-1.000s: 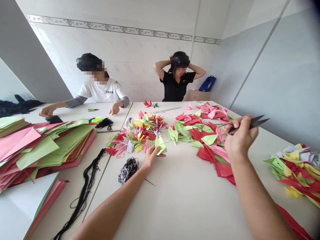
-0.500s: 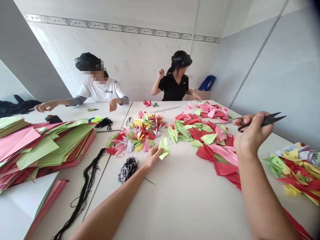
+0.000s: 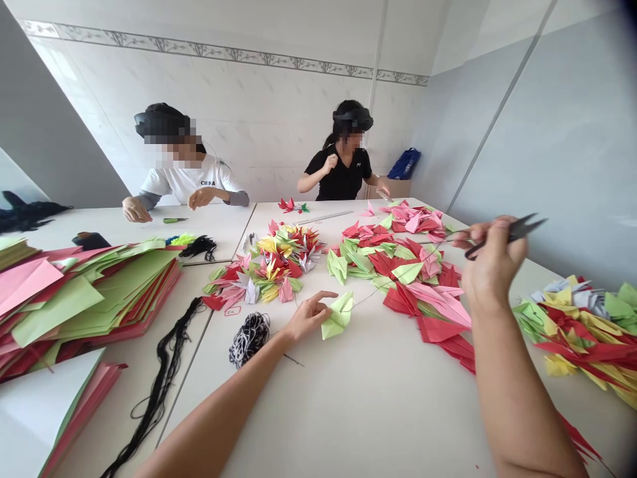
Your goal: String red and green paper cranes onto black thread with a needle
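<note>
Pinching small black snips (image 3: 512, 232), the right hand (image 3: 492, 262) holds a thread (image 3: 368, 295) running to a green paper crane (image 3: 338, 317) just beside the open left hand (image 3: 308, 317); a sharp tug could snap it.

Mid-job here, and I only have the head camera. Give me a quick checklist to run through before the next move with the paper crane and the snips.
Right hand grip on the black-handled thread snips: ok, the snips are held in the fingers, blades pointing up and away.
Left hand grip on the green paper crane: cannot tell, the fingertips are at its edge.
Thread from the crane toward the right hand: ok, visible.
Thread clear of the pile of paper cranes: cannot tell, it crosses above the pile.
Black thread bundle apart from the left hand: ok.
</note>
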Demonstrator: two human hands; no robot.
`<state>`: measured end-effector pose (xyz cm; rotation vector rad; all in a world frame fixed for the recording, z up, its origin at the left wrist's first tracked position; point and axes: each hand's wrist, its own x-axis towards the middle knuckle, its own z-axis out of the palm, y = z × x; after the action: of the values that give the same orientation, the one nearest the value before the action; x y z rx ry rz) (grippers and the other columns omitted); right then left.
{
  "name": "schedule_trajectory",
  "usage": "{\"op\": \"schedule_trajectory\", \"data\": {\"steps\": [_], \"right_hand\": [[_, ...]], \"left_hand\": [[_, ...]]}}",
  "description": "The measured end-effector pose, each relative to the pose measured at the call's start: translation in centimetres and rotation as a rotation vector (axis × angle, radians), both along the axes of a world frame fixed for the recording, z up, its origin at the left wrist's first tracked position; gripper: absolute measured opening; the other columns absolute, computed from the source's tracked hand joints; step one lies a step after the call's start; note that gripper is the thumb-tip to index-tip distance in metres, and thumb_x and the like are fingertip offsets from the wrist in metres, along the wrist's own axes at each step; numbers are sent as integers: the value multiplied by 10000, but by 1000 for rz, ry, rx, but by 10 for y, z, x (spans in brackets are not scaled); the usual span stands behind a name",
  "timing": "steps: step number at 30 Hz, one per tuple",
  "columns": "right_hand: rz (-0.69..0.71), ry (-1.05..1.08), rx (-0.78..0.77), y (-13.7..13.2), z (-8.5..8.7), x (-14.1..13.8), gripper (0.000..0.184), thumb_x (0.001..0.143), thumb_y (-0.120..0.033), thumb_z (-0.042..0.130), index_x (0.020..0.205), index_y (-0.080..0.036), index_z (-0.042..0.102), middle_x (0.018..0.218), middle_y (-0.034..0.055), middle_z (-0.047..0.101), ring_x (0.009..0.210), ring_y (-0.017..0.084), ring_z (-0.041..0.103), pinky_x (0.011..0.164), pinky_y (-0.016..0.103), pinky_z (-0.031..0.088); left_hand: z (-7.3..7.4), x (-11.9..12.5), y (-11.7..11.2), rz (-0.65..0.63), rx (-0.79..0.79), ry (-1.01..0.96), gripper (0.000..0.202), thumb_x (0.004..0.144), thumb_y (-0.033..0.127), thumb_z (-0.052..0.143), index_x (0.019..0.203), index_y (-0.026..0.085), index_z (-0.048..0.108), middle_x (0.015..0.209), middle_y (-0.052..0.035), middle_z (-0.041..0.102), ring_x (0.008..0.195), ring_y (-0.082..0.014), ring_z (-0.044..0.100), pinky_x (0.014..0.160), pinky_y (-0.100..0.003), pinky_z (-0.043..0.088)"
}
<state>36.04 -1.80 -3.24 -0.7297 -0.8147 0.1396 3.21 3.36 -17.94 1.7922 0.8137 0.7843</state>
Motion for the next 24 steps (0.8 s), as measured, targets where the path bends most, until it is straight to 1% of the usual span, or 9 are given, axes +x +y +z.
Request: {"op": "schedule_trajectory", "data": {"steps": [2,4,6,9,10,13,15,20,24], "right_hand": [[70,-144,-207,4,-21,-5,284,956,-507,552,901,-231,514,719,-29,592,540,130,618,471,254,533],[112,-413,-442,-1,-50,-16,430,1011,-591,371,890,-221,553,755,10,625,612,149,640,520,281,568],[156,-553,-537,-18,-84,-29,398,992,-559,451,843,-224,604,732,15,637,684,183,661,645,345,618],[180,-708,-631,-64,-126,-42,236,930,-458,600,807,-261,639,754,3,676,774,237,698,813,468,627],[171,-744,-657,-82,-137,-42,167,932,-415,603,860,-276,659,830,8,707,884,265,714,936,541,585],[48,-910,-761,-129,-160,-26,142,986,-313,497,959,-280,633,1107,29,735,1274,311,616,1221,685,228],[-106,-998,-884,-152,-173,-8,222,1027,-305,396,963,-250,602,1247,62,703,1410,310,504,1239,695,134],[-155,-919,-1095,-182,-207,27,398,1058,-403,304,1307,-252,576,1409,129,625,1417,316,500,1208,684,256],[-192,-898,-1138,-194,-224,34,479,1051,-418,298,1453,-255,502,1464,123,591,1427,327,488,1207,703,245]], "left_hand": [[2,1,-1,-7,53,58,428,894,489,611,1178,193,735,548,47,509,526,-132,423,531,-224,310],[2,2,-2,-7,111,108,378,921,484,562,956,192,799,534,28,516,528,-139,438,539,-234,320],[0,3,-1,9,174,145,402,937,472,536,814,194,800,575,0,584,557,-155,497,563,-245,355],[-4,5,1,98,289,173,377,966,443,504,921,211,798,799,-43,703,651,-180,578,626,-265,405],[-4,6,1,134,331,178,378,981,434,482,979,214,789,882,-58,713,684,-188,591,653,-276,419],[3,14,1,176,458,201,389,1017,402,416,1079,216,752,1023,-99,700,855,-238,630,791,-334,460],[12,27,1,106,546,222,380,1030,376,395,1131,227,730,1113,-112,699,1027,-275,629,919,-386,458],[34,91,7,-233,741,296,381,1036,314,401,1321,236,642,1387,-107,642,1293,-293,563,1122,-466,390],[28,152,14,-464,868,368,420,1015,262,438,1404,242,594,1511,-90,560,1422,-283,473,1216,-475,311]]}}
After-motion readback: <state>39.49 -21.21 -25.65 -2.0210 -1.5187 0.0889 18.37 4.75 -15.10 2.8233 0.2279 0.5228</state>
